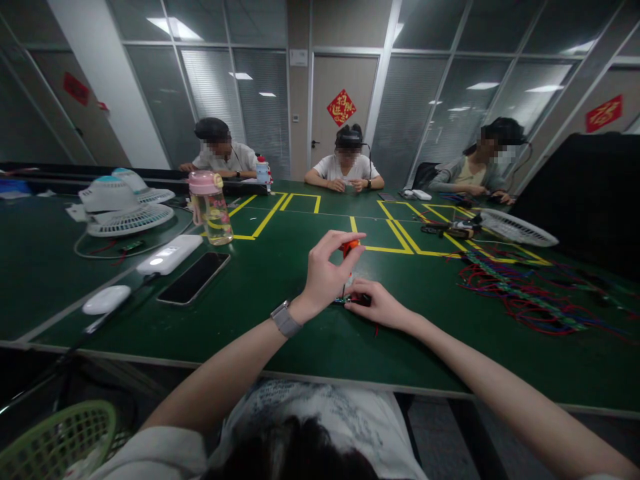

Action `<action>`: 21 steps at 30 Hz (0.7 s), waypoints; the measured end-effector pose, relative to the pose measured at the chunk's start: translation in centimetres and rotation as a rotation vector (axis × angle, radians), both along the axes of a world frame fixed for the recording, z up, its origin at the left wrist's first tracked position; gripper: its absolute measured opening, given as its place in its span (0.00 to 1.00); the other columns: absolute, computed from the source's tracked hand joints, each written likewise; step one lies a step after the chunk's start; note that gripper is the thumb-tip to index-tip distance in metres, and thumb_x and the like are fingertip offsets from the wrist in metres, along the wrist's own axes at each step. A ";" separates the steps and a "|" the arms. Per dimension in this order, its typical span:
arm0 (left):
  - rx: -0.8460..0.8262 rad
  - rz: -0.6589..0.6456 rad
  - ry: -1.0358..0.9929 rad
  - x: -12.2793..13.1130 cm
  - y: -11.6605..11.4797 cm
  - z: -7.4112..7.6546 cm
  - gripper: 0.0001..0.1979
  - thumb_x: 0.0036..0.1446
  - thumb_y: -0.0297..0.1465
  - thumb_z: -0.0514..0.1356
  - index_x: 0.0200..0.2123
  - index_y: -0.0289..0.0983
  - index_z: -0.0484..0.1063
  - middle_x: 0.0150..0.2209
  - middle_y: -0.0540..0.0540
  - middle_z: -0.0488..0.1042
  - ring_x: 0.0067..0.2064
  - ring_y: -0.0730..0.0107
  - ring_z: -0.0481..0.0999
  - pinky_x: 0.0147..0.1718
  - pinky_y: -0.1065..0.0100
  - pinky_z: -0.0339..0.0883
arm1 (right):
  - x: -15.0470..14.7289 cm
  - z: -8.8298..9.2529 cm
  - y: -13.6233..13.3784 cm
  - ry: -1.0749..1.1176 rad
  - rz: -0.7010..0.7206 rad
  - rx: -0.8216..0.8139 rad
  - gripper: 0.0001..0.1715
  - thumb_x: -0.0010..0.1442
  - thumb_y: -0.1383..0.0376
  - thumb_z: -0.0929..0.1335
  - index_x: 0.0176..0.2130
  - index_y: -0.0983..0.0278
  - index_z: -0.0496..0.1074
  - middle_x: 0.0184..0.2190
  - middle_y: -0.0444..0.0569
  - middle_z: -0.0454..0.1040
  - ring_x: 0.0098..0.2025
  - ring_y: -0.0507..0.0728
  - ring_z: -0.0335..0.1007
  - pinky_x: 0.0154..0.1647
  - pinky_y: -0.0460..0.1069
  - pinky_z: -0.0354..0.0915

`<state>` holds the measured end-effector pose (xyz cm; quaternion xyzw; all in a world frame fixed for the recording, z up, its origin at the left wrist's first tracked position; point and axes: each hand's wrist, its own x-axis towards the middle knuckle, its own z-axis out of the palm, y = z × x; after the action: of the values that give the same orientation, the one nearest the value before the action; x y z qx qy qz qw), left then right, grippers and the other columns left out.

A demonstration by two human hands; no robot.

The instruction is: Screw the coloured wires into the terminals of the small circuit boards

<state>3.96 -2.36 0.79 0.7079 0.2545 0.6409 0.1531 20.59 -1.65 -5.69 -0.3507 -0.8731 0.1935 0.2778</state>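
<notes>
head view: one orange-handled tool [351, 247] is up over the green table [280, 333], pinched between thumb and fingers of the left hand [330, 263], which covers part of it. its thin dark shaft points down at one small circuit board [342, 301], right below that hand. the right hand [375, 303] is on the table with its fingertips at the board, hiding most of it, so i can't tell if it's gripping or just steadying.

further out on the left there's one phone [194, 279], one long white device [170, 254], one white oval thing [107, 300] and one pink-lidded bottle [211, 207], all well apart from the tool. past those, two white fans [130, 220] sit close together, one partly behind the other. over on the right there's a messy pile of red and blue wires [525, 293], too tangled to count, plus one white fan grille [520, 227] near it. three co-workers [345, 167] sit across the table.
</notes>
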 end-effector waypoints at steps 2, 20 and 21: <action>0.025 0.067 0.016 0.0 -0.1 0.1 0.06 0.56 0.30 0.63 0.39 0.39 0.77 0.37 0.48 0.71 0.37 0.72 0.72 0.40 0.69 0.69 | 0.0 0.0 0.0 0.003 0.001 0.000 0.09 0.58 0.65 0.69 0.40 0.65 0.77 0.30 0.47 0.70 0.32 0.54 0.65 0.35 0.48 0.63; -0.010 0.030 0.049 -0.1 0.1 0.1 0.13 0.65 0.31 0.53 0.47 0.41 0.76 0.42 0.45 0.70 0.44 0.70 0.72 0.45 0.67 0.68 | 0.0 0.0 0.1 0.007 0.008 0.013 0.08 0.58 0.64 0.69 0.39 0.65 0.77 0.28 0.46 0.70 0.31 0.54 0.65 0.34 0.48 0.62; -0.018 0.000 0.050 -0.1 0.1 0.0 0.15 0.66 0.31 0.51 0.49 0.41 0.74 0.45 0.44 0.71 0.47 0.69 0.72 0.48 0.66 0.67 | -0.1 0.0 0.0 0.006 0.009 0.013 0.08 0.58 0.64 0.69 0.39 0.65 0.77 0.28 0.46 0.69 0.31 0.54 0.65 0.34 0.48 0.62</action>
<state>3.82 -2.21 0.81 0.7223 0.2637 0.6207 0.1531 20.54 -1.61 -5.69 -0.3442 -0.8752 0.1900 0.2818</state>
